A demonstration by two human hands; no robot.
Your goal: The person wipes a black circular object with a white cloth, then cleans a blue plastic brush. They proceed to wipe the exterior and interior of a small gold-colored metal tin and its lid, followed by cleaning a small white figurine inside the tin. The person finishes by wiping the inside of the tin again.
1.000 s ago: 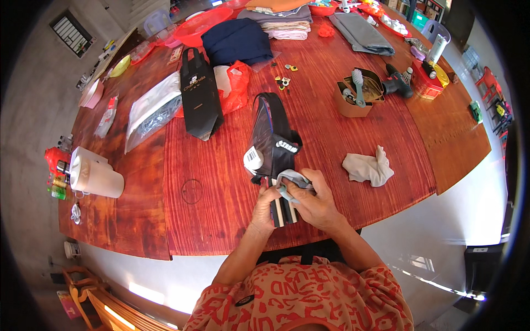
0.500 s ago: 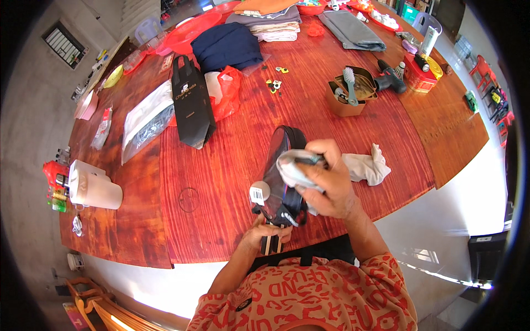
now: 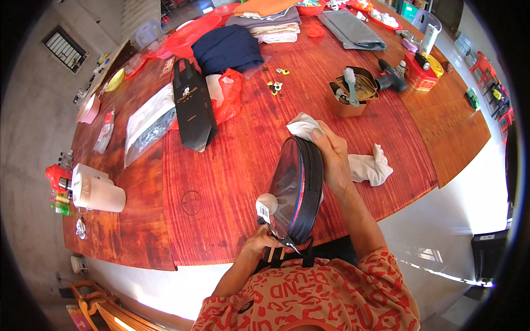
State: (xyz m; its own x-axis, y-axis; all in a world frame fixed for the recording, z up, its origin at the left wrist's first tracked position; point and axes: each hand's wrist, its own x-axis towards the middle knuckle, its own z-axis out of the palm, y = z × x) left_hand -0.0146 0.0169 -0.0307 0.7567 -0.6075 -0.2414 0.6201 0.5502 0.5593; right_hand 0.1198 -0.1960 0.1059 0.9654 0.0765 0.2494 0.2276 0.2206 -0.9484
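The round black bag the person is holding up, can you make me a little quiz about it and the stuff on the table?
1. True or false: the round black bag is lying flat on the red wooden table.
2. Which hand presses a white cloth against the bag's top edge? A) left hand B) right hand
3. Fill the gap: a second crumpled white cloth lies on the table just to the ______ of the right hand.

Key
1. False: it is held up on edge, the left hand gripping its lower end near the strap.
2. B
3. right
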